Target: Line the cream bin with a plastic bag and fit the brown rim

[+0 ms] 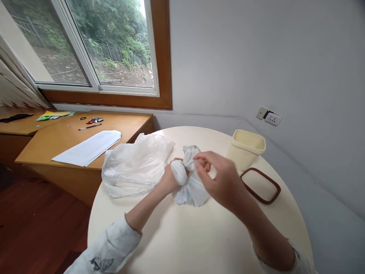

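A white plastic bag (pixel 192 192), bunched and twisted at its neck, is over the middle of the round table. My left hand (pixel 170 178) grips its neck from the left, with a fold of the plastic looped over the fingers and partly hiding them. The bag's gathered end (pixel 189 154) sticks up above that loop. On the right, my right hand (pixel 218 175) is curled, with thumb and forefinger pinched at the edge of this gathered end. A second, larger white plastic bag (pixel 134 163) lies crumpled to the left of my left hand.
A cream plastic bin (pixel 242 154) stands at the table's back right, with a brown rectangular frame (pixel 278 190) lying in front of it. The round white table (pixel 182 243) adjoins a wooden desk holding paper sheets (pixel 88 148), a pen (pixel 89 126) and keys (pixel 95 120).
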A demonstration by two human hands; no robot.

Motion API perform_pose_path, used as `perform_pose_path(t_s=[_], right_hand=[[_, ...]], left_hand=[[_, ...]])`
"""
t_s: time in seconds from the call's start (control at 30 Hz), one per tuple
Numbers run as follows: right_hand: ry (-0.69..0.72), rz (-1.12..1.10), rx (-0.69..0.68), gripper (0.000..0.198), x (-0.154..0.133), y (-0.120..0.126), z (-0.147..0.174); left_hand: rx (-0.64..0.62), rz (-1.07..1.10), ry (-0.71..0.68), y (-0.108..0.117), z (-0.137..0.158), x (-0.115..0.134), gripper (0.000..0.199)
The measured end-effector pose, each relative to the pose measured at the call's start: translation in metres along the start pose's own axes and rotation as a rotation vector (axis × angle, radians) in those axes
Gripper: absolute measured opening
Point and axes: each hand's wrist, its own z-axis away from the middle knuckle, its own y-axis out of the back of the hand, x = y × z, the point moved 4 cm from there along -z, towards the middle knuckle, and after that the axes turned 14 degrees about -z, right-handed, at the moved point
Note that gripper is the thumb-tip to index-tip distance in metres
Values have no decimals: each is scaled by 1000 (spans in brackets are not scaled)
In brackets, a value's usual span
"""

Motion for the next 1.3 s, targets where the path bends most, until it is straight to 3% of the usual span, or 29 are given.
perform_pose_path(t_s=[0.1,0.23,0.4,0.57,0.67,0.8,0.93,1.03,1.2,1.3], right_hand=[[-203,119,-213,21,16,-35,10],[-279,119,-301,28,35,-57,13],[-265,175,-225,16,52,-55,13],[-326,225,-151,15,77,-46,17],[-376,190,-122,13,88,-43,19],[-448,30,-126,11,97,-43,21],[-389,-107,-113,18,100,-43,20],[-415,-221,-130,23,106,-44,19],[-635,-723,-333,21,108,-48,21],[-666,-930,-398,20,101,-47,22]], left_hand=[[60,-138,-42,2,0,8,23],[93,-325,-126,4,0,18,23],[0,-293,-130,4,-4,20,19],[-69,-181,-252,6,1,25,15],[-54,-146,-266,9,9,26,20],[-47,-42,-341,12,15,31,15],[-186,118,-369,11,14,34,12],[-257,92,-338,10,13,34,17],[-177,-82,-166,17,8,29,18],[-240,-2,-227,19,6,30,20]])
